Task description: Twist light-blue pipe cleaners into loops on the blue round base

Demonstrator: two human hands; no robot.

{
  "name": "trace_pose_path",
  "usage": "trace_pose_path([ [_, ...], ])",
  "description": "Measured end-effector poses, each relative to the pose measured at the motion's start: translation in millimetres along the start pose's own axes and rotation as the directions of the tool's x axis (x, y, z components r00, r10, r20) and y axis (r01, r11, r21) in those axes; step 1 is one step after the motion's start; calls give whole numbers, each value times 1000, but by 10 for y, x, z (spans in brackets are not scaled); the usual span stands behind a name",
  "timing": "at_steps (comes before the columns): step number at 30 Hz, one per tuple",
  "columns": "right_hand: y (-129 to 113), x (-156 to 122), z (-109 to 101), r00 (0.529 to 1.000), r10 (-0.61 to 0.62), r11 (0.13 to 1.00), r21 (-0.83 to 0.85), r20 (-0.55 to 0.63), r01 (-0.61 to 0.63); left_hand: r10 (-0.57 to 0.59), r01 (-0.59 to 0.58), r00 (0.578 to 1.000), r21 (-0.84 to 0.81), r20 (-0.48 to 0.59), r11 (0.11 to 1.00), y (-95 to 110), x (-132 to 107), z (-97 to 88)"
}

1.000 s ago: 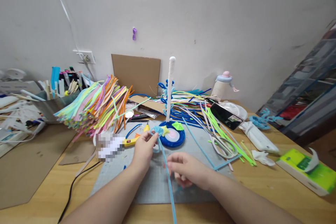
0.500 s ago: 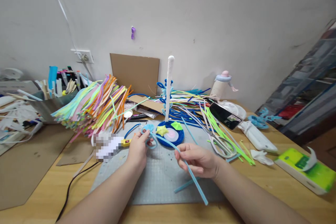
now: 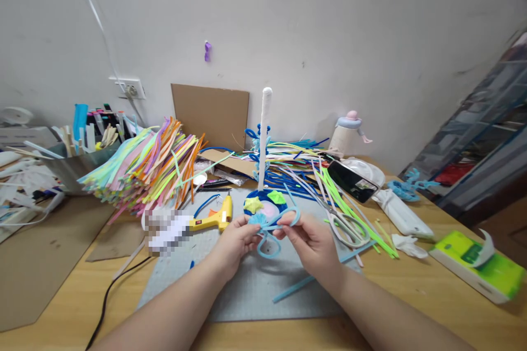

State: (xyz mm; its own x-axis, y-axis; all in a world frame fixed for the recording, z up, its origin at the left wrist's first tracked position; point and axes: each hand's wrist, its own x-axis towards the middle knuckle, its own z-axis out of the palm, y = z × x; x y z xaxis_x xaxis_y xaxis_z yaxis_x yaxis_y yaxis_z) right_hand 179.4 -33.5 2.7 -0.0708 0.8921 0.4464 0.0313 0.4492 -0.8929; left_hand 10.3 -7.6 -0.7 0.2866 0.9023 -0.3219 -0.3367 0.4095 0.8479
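Over the middle of the grey cutting mat [image 3: 239, 296], my left hand [image 3: 240, 238] pinches a light-blue pipe cleaner piece [image 3: 269, 252] with a fan-like part and a hanging loop. My right hand [image 3: 310, 241] is closed on the same pipe cleaner, whose strand curls up over the fingers. Just behind both hands lies a round dark-blue base [image 3: 251, 197] with a yellow star, a green shape and a pink-white centre. From its back edge a white wrapped stick [image 3: 265, 131] rises upright. Left of my left hand is a yellow glue gun [image 3: 224, 216].
Scissors [image 3: 349, 227] and green pipe cleaners [image 3: 358, 214] lie on the right, near a phone [image 3: 354, 181] and a tissue pack [image 3: 477, 266]. A big pipe cleaner bundle [image 3: 144, 170] fills the left. A loose light-blue pipe cleaner [image 3: 294, 288] rests on the mat in front.
Both hands have come together, the left moving rightward. The long strand that stretched toward the front right is now bent into a curl at my right hand. The glue gun is uncovered.
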Motion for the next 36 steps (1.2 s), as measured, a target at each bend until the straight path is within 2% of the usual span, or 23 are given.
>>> trace_pose_path([
  [6, -11, -12, -7, 998, -53, 992, -112, 21, 55, -9, 9, 1000, -11, 11, 1000, 11, -19, -12],
  [11, -5, 33, -11, 980, -139, 953, -250, 140, 171, -1, 1, 999, -2, 45, 1000, -35, 15, -43],
  [15, 70, 53, -8, 940, -239, 892, -326, 244, 312, 86, -83, 996, 112, -17, 990, -71, 65, -80],
  [18, 118, 44, 6, 920, -239, 856, -379, 310, 351, 120, -120, 993, 142, 8, 983, -69, 78, -89],
  [20, 115, 28, 18, 933, -210, 866, -387, 293, 317, 137, -136, 991, 112, -4, 984, -54, 83, -92],
  [24, 56, -21, 36, 989, -108, 928, -347, 100, 136, 234, -226, 964, 72, -123, 971, -22, 101, -113],
  [28, 24, -64, 54, 1000, -2, 973, -231, 21, 7, 299, -286, 936, 92, -187, 954, -22, 119, -146],
  [31, 34, -61, 75, 998, 65, 980, -186, -3, -65, 317, -300, 931, 115, -179, 947, -31, 118, -153],
  [33, 45, -40, 86, 999, 40, 970, -239, 0, -39, 299, -287, 943, 101, -145, 953, -32, 104, -139],
  [36, 37, 3, 84, 995, -90, 927, -360, 48, 101, 195, -193, 980, 46, -37, 980, -19, 61, -88],
])
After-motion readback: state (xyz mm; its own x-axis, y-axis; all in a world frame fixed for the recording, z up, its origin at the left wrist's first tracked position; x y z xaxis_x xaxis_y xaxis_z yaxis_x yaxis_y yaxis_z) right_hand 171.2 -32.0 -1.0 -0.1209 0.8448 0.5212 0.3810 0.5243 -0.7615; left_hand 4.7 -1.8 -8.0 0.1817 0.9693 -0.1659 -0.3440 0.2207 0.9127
